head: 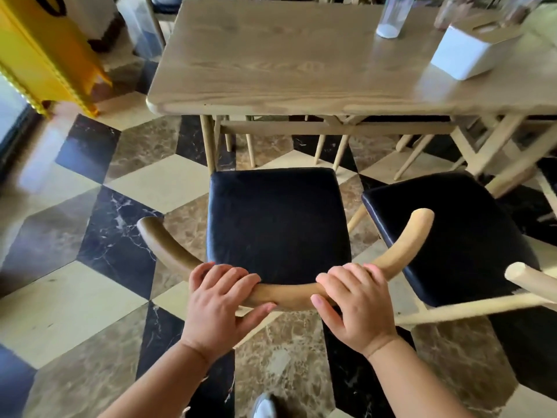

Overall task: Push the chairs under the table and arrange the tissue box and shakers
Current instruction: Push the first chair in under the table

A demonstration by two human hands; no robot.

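Both hands are wrapped over the curved back rail (289, 292) of the near chair (277, 224), the left hand (218, 303) left of the rail's middle and the right hand (354, 300) right of it, fingers over the top and thumbs underneath. Each hand is closed on the wood, and the grip looks even, which should keep the chair from slewing.

The relation that matters is straight ahead. The chair's dark seat lies directly beyond the hands, and the table (271, 95) lies directly beyond the seat, its near edge running crosswise to the push. The seat's front edge appears short of that near edge, so the chair is not yet under; a gap of patterned floor shows between them. The seat seems to sit toward the table's left end, close to the leg below the near left corner (a leg the chair could clip if it drifts left).

A second chair (452, 236) stands just beside the first on its right, angled, nearer the right hand, and also not pushed in.

The tissue box (470, 52) sits toward the table's right end, with a clear shaker (391, 16) behind it near the far edge; other items beyond the box are too blurred to name.
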